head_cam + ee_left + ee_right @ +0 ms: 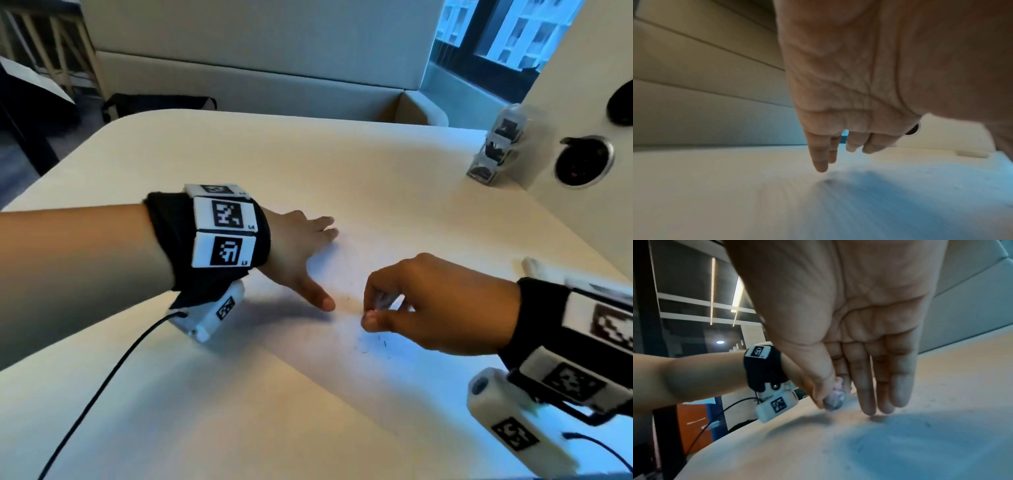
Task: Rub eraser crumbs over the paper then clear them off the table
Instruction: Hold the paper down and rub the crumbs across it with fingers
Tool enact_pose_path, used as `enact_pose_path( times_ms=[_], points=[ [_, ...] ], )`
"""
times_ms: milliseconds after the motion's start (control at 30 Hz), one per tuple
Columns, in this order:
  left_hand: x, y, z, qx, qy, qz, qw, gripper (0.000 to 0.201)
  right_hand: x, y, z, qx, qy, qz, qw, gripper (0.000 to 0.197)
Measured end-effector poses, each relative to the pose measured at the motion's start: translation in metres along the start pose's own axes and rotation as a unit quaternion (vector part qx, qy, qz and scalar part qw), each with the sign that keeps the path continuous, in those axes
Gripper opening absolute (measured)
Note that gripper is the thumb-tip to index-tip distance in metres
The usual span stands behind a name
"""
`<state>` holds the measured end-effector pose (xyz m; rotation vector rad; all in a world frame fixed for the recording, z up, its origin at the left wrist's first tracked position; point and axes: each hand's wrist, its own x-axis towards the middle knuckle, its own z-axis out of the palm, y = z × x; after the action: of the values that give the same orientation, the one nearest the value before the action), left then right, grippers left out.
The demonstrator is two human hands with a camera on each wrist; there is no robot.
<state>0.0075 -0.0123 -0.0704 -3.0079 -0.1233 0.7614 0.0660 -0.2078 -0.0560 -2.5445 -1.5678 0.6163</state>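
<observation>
The left hand (pixel 301 253) lies at centre frame, palm down, fingers straight and spread, thumb pointing toward lower right. The right hand (pixel 435 301) enters from the right edge, thumb and forefinger pinched together, other fingers extended downward.

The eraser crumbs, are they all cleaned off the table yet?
Not yet. Dark eraser crumbs already lie scattered on the paper. The right hand pinches a smudged eraser against the sheet, and the left hand rests on the paper. Clearing them off the table is left.
</observation>
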Motion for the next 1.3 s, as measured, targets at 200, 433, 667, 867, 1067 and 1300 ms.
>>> enact_pose_path(
  times_ms=[200, 433, 667, 867, 1067, 1300],
  points=[
    [-0.011, -0.016, 0.010, 0.055, -0.006, 0.005, 0.998, 0.097, 0.011, 0.030, -0.010, -0.012, 0.031, 0.055, 0.998, 0.019],
    [-0.042, 0.013, 0.015, 0.037, -0.012, 0.037, 0.999, 0.078, 0.044, 0.052, -0.028, -0.013, 0.043, 0.072, 0.996, 0.021],
    [-0.051, 0.035, 0.014, -0.023, -0.041, 0.070, 0.996, 0.067, 0.059, 0.044, -0.024, -0.001, 0.074, 0.062, 0.995, 0.016],
    [-0.032, 0.001, -0.014, -0.046, 0.054, 0.072, 0.995, 0.089, 0.068, 0.032, -0.031, 0.049, 0.083, 0.049, 0.994, 0.016],
    [0.009, -0.027, -0.017, -0.015, 0.018, 0.018, 1.000, 0.144, 0.094, 0.010, -0.032, 0.007, 0.079, 0.021, 0.997, 0.014],
    [0.019, -0.025, -0.005, -0.034, -0.010, 0.053, 0.998, 0.132, 0.110, 0.005, -0.025, -0.052, 0.078, 0.022, 0.995, 0.016]
  ],
)
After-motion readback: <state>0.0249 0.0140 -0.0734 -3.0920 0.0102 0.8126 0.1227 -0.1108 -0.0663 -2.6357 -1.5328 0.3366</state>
